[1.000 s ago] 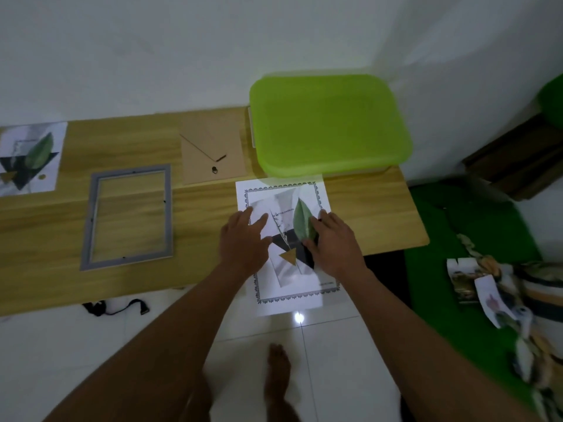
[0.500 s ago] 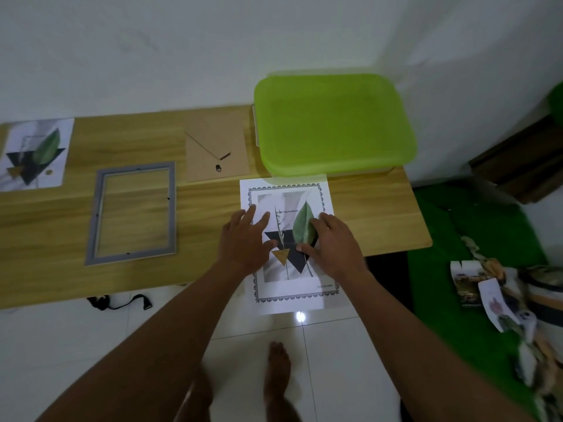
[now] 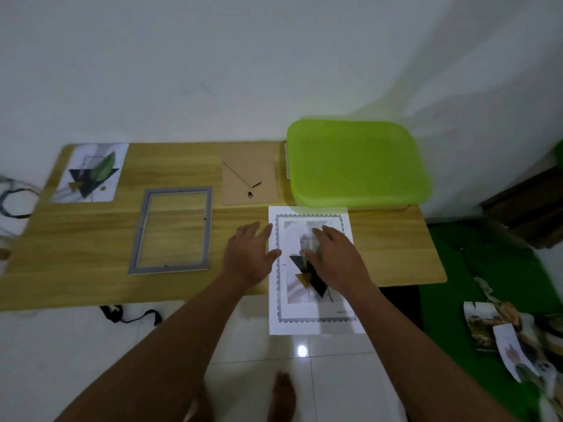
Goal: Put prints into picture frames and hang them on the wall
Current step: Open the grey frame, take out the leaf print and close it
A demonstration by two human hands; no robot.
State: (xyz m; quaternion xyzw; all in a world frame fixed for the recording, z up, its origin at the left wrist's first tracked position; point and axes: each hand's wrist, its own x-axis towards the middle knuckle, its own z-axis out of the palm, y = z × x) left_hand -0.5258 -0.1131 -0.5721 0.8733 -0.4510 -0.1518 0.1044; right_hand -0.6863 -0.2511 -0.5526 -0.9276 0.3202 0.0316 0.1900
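Sliding without creasing is looking wisest: left hand (image 3: 248, 254) is resting open-fingered at the left edge of the print (image 3: 294, 295), right hand (image 3: 338, 257) is pressing flat on it.

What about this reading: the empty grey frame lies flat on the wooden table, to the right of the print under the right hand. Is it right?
Not quite. The head view shows the empty grey frame lying flat on the wooden table, but to the left of the print under the right hand, not to the right.
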